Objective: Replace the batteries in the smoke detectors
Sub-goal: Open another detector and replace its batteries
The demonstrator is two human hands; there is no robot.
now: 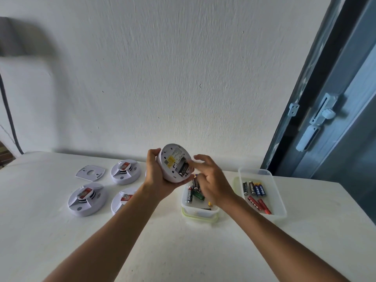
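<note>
My left hand [156, 176] grips a round white smoke detector [173, 159] above the table, its back turned toward me. A black battery [183, 169] sits in its open compartment. My right hand [209, 180] is at the detector's right side, a fingertip touching the battery area; the hand is blurred and holds nothing I can see. Three more white detectors lie on the table at left: one at the back [125, 171], one at the front left [87, 199], and one [123, 199] partly hidden by my left forearm.
A white mounting plate [90, 173] lies at the back left. A clear tub [200, 208] with several batteries sits under my right hand. A second clear tub [262, 192] to the right holds black, blue and red batteries. A door stands at far right.
</note>
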